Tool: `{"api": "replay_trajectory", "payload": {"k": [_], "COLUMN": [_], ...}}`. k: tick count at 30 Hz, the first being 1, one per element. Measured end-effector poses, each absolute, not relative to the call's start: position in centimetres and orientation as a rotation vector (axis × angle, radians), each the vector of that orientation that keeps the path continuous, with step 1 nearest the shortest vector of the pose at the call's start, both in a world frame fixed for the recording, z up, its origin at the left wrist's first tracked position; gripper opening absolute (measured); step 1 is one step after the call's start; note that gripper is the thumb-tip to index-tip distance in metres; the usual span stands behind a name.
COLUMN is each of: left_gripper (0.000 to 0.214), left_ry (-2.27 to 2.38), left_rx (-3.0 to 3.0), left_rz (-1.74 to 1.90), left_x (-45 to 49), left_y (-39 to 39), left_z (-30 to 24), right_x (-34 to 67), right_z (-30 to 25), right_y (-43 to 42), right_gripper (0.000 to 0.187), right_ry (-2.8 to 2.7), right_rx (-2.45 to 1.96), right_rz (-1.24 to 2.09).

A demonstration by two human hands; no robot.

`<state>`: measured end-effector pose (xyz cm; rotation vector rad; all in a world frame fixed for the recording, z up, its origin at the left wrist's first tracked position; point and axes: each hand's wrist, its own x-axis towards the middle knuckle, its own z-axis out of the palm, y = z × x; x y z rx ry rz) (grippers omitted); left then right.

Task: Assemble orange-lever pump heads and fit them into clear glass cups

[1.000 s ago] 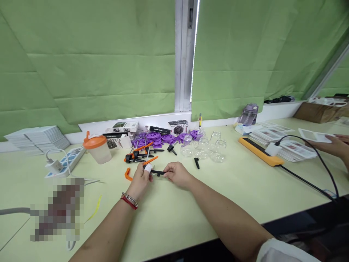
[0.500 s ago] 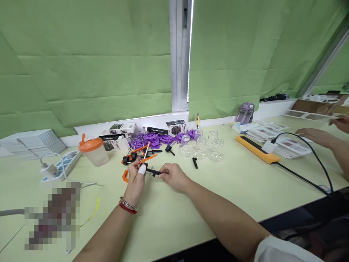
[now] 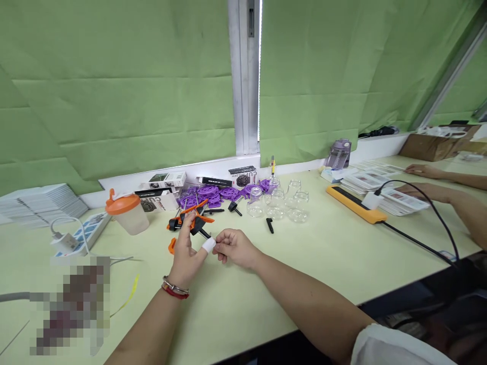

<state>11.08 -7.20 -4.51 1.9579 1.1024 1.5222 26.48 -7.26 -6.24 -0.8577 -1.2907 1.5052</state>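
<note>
Near the middle of the table, my left hand [image 3: 186,256] holds an orange-and-black part [image 3: 198,223] with a black rod [image 3: 205,234] pointing toward my right hand. A white wrap covers the left thumb, which is stretched out to the rod's end. My right hand [image 3: 236,248] pinches at that end, its fingertips meeting the left thumb; whatever small piece lies between them is hidden. Just behind are black knobbed parts [image 3: 174,224] and purple openwork pieces [image 3: 208,191]. An orange hook-shaped piece [image 3: 172,246] lies left of my left hand.
Several clear glass jars [image 3: 277,205] stand behind my right hand, near a small black piece [image 3: 270,225]. An orange-lidded cup [image 3: 131,215] and a white power strip [image 3: 91,230] are left. A yellow power strip [image 3: 355,205] lies right, where another person's hands [image 3: 422,190] rest by stacked cards.
My left fingers have opened out and the thumb has moved right to the rod's end. The orange-and-black part has turned, and my right fingers have curled in closer.
</note>
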Motion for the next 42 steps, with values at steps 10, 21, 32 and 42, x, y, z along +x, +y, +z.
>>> {"api": "replay_trajectory", "payload": {"k": [10,21,32,42], "left_gripper": [0.107,0.12,0.128,0.12], "left_ry": [0.996,1.078,1.232,1.186], "left_rx": [2.057,2.27,2.467,2.441], "left_rz": [1.532,1.224,1.072,1.027], "left_x": [10.4,10.4,10.1,10.6], "left_y": [-6.8,-7.4,-7.2,-7.8], "left_z": [-4.3,-3.7,-4.2,-3.7], "right_x": [25.9,26.2,26.4,26.5], "right_z": [-5.0,-5.3,-5.2,-4.9], "right_y": [-8.9,-8.6,-8.6,-8.8], "right_gripper": [0.037,0.033,0.034,0.037], "right_ry": [-1.26,-1.134,-1.149,-1.093], "right_rx": [-0.714,-0.69,-0.696,-0.701], "right_rz": [1.697,1.731,1.77,1.84]}}
